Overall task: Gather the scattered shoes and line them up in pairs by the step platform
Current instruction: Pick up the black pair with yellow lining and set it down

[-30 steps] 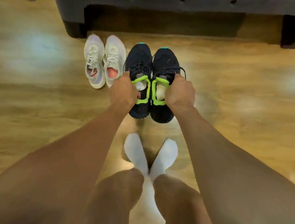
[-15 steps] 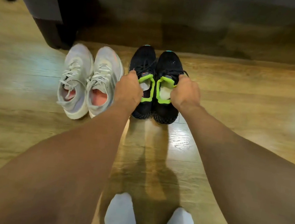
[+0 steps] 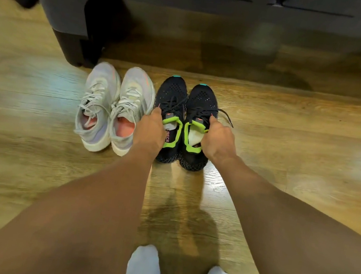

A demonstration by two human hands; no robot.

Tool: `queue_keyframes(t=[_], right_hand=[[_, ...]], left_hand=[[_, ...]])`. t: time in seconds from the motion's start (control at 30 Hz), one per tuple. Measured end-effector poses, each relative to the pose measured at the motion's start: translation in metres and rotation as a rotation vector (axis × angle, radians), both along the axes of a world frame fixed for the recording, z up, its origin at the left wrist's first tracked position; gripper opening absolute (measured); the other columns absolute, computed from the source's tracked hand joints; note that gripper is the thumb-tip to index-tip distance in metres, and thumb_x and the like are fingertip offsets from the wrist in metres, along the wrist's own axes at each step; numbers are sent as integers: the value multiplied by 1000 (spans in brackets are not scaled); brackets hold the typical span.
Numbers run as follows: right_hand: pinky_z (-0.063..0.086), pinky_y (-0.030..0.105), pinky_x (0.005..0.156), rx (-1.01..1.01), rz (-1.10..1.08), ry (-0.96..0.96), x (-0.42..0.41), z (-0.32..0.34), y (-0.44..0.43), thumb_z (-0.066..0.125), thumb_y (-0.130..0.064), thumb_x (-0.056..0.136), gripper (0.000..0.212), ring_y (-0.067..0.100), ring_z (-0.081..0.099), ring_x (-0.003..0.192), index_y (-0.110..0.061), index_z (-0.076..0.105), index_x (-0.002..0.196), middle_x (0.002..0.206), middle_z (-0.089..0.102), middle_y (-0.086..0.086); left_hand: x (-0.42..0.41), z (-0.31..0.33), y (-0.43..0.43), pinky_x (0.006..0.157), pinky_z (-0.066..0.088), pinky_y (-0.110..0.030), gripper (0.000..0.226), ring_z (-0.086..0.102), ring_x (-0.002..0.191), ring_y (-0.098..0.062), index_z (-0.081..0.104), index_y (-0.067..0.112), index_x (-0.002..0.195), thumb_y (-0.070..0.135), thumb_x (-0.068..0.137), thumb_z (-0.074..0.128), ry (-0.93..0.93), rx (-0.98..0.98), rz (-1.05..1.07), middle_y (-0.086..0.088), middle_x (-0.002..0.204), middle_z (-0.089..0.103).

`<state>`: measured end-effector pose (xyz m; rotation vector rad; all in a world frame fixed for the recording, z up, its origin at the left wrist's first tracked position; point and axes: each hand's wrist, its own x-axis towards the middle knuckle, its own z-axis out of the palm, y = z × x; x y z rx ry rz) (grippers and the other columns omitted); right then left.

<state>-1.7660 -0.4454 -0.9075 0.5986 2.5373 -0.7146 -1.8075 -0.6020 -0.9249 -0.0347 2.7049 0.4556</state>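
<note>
L hand (image 3: 150, 130) grips the left black shoe (image 3: 172, 94) by its green collar; R hand (image 3: 217, 142) grips the right black shoe (image 3: 204, 100) likewise, fingers curled on the outer rims. Both shoes sit side by side on the wood floor (image 3: 300, 153), toes toward the platform (image 3: 147, 4) at far. Grey pair (image 3: 101, 102) stands just left. White socks (image 3: 144, 269) show near.

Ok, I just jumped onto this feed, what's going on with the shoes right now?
A person is bent over the wooden floor, gripping two shoes by their green collars: the left hand holds the left black shoe, the right hand holds the right black shoe. Both appear to rest side by side on the floor, toes toward the step platform. A grey pair is lined up just to their left.
</note>
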Motion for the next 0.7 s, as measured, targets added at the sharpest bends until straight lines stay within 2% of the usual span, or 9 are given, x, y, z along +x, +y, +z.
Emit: queue_keyframes(t=[0.13,0.2,0.27,0.4,0.57,0.63,0.7], right_hand=[[47,37,76,-11,2,-45,-3,-2,1,40,3,88,56,38,56,103,-11,35,142,111,61,21],[42,34,74,-32,3,-129,-4,-1,-1,43,1,89,61,37,55,106,-11,27,146,116,57,21],[42,35,79,-40,14,-186,-3,5,-5,46,0,88,65,36,53,112,-10,22,148,124,54,21],[42,40,95,-4,92,-182,3,42,-12,48,-8,90,61,37,47,122,-10,24,146,135,45,18],[41,43,99,64,241,-112,13,138,-24,48,-21,94,58,34,40,128,-13,25,147,143,37,15],[36,44,105,102,310,-91,19,194,-31,45,-29,97,60,32,30,137,-15,19,150,153,27,12],[33,46,109,142,386,-65,23,258,-38,42,-36,98,62,31,24,142,-16,16,151,156,20,11]], left_hand=[[-3,-2,3,82,46,-42,44,58,104,-39,41,6,135,-1,91,44,-69,-31,-12,-23,110,62],[-4,1,5,83,46,-42,43,59,105,-40,40,4,131,0,89,47,-131,-17,-2,-23,113,61],[-2,8,7,91,45,-43,51,55,113,-40,33,3,138,4,89,50,-192,-6,1,-23,123,56],[10,43,6,106,38,-44,64,42,131,-37,18,6,151,11,93,47,-238,-43,-80,-21,146,38],[34,141,-6,99,40,-48,53,43,123,-39,29,12,143,22,94,47,-183,-100,-220,-19,137,41],[42,198,-14,104,36,-50,55,38,128,-40,28,13,144,28,95,46,-157,-130,-246,-20,143,35],[46,264,-23,112,27,-50,61,26,138,-40,19,15,150,36,97,43,-135,-161,-251,-20,154,22]])
